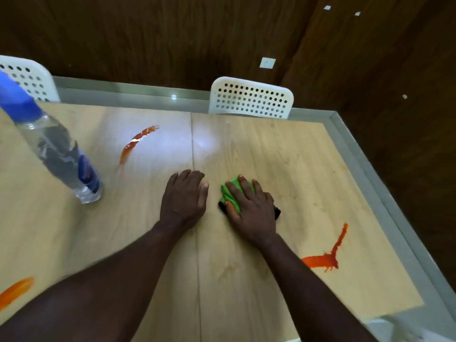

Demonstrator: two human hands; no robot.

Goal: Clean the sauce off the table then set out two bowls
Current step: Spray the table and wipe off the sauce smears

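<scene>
My right hand [251, 208] presses flat on a green cloth [230, 191] with a black underside, in the middle of the light wooden table [283, 156]. Fingers are spread over the cloth. Just to its left, my left hand [183, 198] rests palm down on the bare wood, holding nothing. Three orange-red sauce smears show: one [137, 141] beyond my left hand, one [325, 257] to the right of my right forearm, one [14, 291] at the near left edge. No bowls are in view.
A clear plastic bottle [59, 154] with a blue top stands at the left of the table. Two white perforated chairs [251, 98] [27, 79] sit at the far side. The table's grey rim [370, 178] runs along the right. Dark wood wall behind.
</scene>
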